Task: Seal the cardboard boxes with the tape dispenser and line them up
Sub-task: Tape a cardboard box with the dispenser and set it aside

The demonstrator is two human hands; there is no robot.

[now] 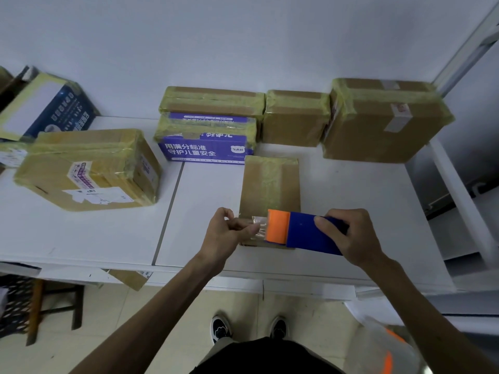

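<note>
A small flat cardboard box (270, 182) lies on the white table (205, 211) in front of me, with a strip of tape down its middle. My right hand (351, 236) grips a blue and orange tape dispenser (299, 233) over the box's near end. My left hand (229, 233) pinches the clear tape end (258, 225) that comes out of the dispenser's orange mouth. The near edge of the box is hidden behind the dispenser and my hands.
Taped boxes stand along the wall: a purple printed box (208, 141), two brown ones (295, 118) (383, 120). A larger taped box (89, 168) sits at the left, a blue box (48, 103) behind it. A stool (54, 306) stands below left. A shelf frame (459, 184) borders the right.
</note>
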